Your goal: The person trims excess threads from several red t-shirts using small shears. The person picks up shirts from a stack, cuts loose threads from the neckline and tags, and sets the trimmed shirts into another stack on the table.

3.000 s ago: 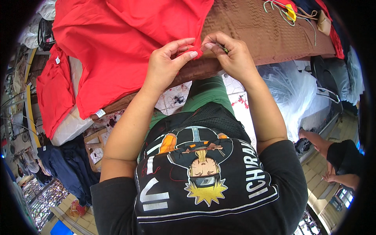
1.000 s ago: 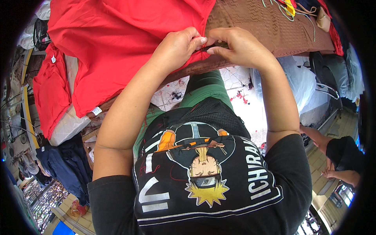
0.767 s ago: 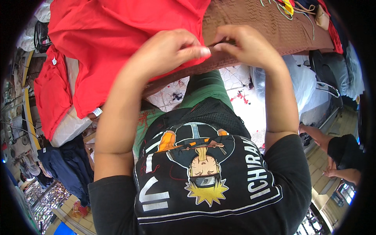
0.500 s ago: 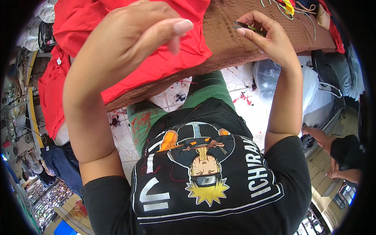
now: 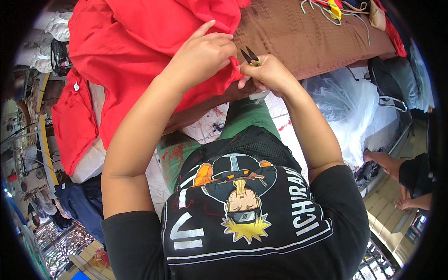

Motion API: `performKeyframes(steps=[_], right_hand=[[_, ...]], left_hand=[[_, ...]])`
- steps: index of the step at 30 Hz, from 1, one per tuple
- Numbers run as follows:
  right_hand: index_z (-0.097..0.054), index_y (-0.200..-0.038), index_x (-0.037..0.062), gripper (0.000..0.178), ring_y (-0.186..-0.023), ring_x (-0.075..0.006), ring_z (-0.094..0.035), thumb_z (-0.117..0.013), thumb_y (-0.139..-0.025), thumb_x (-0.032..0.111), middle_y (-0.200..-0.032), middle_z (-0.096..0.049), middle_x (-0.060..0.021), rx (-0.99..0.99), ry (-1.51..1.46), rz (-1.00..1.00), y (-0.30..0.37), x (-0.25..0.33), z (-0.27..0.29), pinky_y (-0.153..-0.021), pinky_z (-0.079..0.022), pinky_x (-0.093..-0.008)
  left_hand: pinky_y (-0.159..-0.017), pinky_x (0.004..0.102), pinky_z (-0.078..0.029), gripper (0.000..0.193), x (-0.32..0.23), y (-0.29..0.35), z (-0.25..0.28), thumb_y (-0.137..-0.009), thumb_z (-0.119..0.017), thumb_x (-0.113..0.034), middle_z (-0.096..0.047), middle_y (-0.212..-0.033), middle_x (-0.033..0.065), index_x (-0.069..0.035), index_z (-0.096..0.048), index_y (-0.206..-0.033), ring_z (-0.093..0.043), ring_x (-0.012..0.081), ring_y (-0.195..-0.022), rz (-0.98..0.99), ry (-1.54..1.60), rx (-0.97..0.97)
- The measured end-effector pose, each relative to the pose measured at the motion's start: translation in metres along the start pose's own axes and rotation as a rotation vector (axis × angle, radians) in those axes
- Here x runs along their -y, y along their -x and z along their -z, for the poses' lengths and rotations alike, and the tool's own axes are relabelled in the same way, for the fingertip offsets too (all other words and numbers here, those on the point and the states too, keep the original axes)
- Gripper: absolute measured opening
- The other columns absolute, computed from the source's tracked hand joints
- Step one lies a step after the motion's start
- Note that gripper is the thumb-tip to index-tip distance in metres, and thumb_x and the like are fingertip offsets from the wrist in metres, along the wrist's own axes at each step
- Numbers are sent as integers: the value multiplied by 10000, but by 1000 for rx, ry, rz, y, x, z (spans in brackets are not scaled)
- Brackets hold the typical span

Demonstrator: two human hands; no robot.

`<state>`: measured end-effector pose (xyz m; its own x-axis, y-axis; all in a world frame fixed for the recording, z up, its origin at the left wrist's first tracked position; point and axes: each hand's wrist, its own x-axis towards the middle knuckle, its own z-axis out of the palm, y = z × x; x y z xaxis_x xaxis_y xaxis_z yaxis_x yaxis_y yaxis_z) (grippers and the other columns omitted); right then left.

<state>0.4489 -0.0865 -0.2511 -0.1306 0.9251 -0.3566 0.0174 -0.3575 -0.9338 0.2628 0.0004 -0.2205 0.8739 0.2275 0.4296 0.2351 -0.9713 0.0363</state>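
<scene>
Resting over the red cloth (image 5: 154, 56), the left hand (image 5: 205, 57) is near the cloth's right edge with 1 finger extended; whether it pinches the fabric cannot be told. The right hand (image 5: 267, 74) grips small scissors (image 5: 249, 57), 2 dark blades spread in a narrow V and pointing away from the wearer, just beside the left hand. The red cloth lies in loose folds on the brown table cover (image 5: 303, 42) and hangs over the near edge. Pale cords (image 5: 322, 12) lie on the cover, to the right. Clear plastic (image 5: 343, 102) sits below the table's right part. At left are a 2nd red cloth (image 5: 74, 121) and dark blue cloth (image 5: 84, 200).
</scene>
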Motion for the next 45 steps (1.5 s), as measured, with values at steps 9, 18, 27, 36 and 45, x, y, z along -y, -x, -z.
performKeyframes(steps=[9, 18, 27, 36, 45], right_hand=[[-652, -840, 79, 217, -399, -52, -339, -664, -877, 293, -446, -421, 30, -57, -560, 215, 3, 13, -16, -443, -229, -241], [-681, -885, 43, 234, -446, -34, -387, -641, -902, 273, -683, -634, -4, 42, -423, 315, 7, 13, -25, -433, -252, -208], [-689, -930, 47, 207, -514, -15, -447, -681, -877, 246, -748, -655, -13, -151, -181, 340, 20, 24, -17, -465, -335, -188], [-699, -911, 5, 257, -754, -76, -581, -730, -831, 247, -794, -681, -31, -369, 161, 484, -9, 22, -3, -699, -474, -259], [-559, -795, 162, 189, -365, -27, -315, -709, -855, 260, -558, -445, 83, -134, -632, 495, -56, 93, 2, -354, -192, -209]], left_hand=[[-654, 351, -470, 202, -64, 32, 40, -666, -768, -97, -600, -817, 30, -102, -614, -796, -597, 225, -752, 148, 61, -122], [-823, 282, -493, 329, -67, 22, 24, -796, -735, -65, -661, -952, 96, -26, -596, -1091, -631, 160, -888, 677, 618, -420], [-851, 256, -483, 304, -70, 28, 17, -833, -700, -38, -668, -997, 66, -30, -611, -1123, -622, 117, -930, 800, 838, -427], [-808, 291, -492, 204, -9, 4, 66, -838, -683, -98, -676, -965, 105, -23, -671, -1027, -633, 172, -905, 629, 225, -504], [-817, 423, -491, 215, 49, -40, 78, -913, -558, -230, -663, -977, 157, -32, -599, -984, -627, 339, -921, 417, -37, -33]])
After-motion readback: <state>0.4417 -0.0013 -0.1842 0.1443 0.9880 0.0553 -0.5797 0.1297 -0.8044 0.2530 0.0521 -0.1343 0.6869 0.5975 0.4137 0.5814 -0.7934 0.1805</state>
